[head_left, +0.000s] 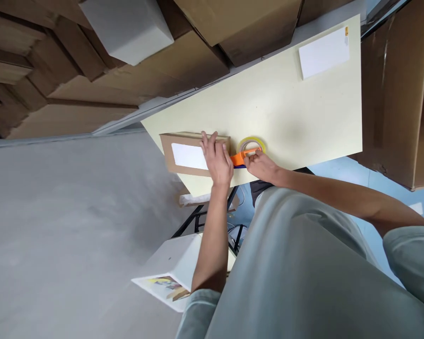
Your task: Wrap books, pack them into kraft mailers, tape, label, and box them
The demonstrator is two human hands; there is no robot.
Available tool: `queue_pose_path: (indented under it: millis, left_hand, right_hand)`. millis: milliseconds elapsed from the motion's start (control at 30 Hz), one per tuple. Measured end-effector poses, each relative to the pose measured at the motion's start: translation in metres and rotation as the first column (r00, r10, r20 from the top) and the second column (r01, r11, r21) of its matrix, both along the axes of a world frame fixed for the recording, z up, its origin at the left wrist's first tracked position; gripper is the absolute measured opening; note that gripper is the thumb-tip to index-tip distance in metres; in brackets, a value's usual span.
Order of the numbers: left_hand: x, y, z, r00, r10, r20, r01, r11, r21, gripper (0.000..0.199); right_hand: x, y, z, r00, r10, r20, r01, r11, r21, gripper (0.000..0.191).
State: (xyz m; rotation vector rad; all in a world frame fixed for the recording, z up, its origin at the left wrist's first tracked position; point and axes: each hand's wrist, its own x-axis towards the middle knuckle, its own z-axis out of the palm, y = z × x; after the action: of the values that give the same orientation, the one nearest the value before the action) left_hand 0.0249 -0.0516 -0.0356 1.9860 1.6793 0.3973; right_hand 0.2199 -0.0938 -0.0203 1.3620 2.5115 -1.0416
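Observation:
A brown cardboard box [191, 170] with a white label [189, 156] on its near side lies at the table's left end. My left hand [217, 160] rests on the box's right part, its fingers stretched out and apart over the upper edge. My right hand [261, 165] is closed around the handle of an orange tape dispenser [239, 158]. The dispenser carries a yellow-edged roll of tape [251, 140] and lies low beside the box's right end. Whether tape reaches the box is hidden by my left hand.
On the cream tabletop [286, 113], a flat white box [324, 52] lies at the far right. Cardboard boxes [169, 70] and a white box [129, 28] line the back. A large carton [395, 94] stands right. Below the table is an open white box [173, 263].

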Motion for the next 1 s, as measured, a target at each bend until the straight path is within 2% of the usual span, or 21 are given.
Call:
queue_pose_path:
  millis: [133,267,367,467,533,600,667,800,900,1000]
  left_hand:
    - [-0.002,-0.026,-0.005,0.998,-0.058,0.012,0.058,0.998,0.004,0.047]
    - [-0.011,-0.031,-0.011,0.997,-0.077,0.015,0.077,0.997,0.005,0.045]
    - [-0.01,-0.033,-0.012,0.994,-0.107,0.033,0.107,0.994,0.012,0.044]
    - [-0.007,-0.036,-0.011,0.99,-0.135,0.036,0.134,0.991,0.031,0.045]
    - [-0.005,-0.037,-0.009,0.987,-0.162,0.023,0.161,0.986,0.028,0.043]
    - [-0.003,-0.038,-0.009,0.983,-0.184,0.007,0.184,0.983,0.014,0.043]
    - [-0.002,-0.037,-0.009,0.984,-0.18,0.001,0.18,0.984,-0.002,0.043]
    - [0.0,-0.035,-0.012,0.994,-0.108,0.03,0.109,0.993,-0.039,0.035]
    - [0.002,-0.036,-0.016,0.997,-0.058,0.044,0.061,0.995,-0.076,0.036]
    - [0.004,-0.039,-0.02,0.997,-0.042,0.057,0.047,0.994,-0.094,0.036]
  right_hand:
    - [-0.003,-0.012,0.004,0.983,0.155,0.102,-0.159,0.987,0.033,0.042]
    - [0.016,-0.019,0.001,0.972,0.213,0.101,-0.217,0.975,0.038,0.042]
    - [0.049,-0.025,-0.007,0.974,0.209,0.087,-0.214,0.975,0.06,0.045]
    - [0.103,-0.021,-0.018,0.984,0.155,0.087,-0.164,0.981,0.103,0.052]
    - [0.135,-0.007,-0.023,0.977,0.157,0.145,-0.179,0.971,0.156,0.055]
    - [0.15,0.015,-0.026,0.961,0.149,0.232,-0.197,0.96,0.198,0.055]
    - [0.144,0.042,-0.028,0.959,0.107,0.261,-0.165,0.964,0.21,0.052]
    - [0.098,0.082,-0.027,0.973,0.049,0.227,-0.091,0.98,0.179,0.046]
    - [0.07,0.09,-0.021,0.981,0.016,0.193,-0.043,0.99,0.136,0.042]
    - [0.053,0.087,-0.011,0.983,0.032,0.179,-0.047,0.995,0.083,0.04]
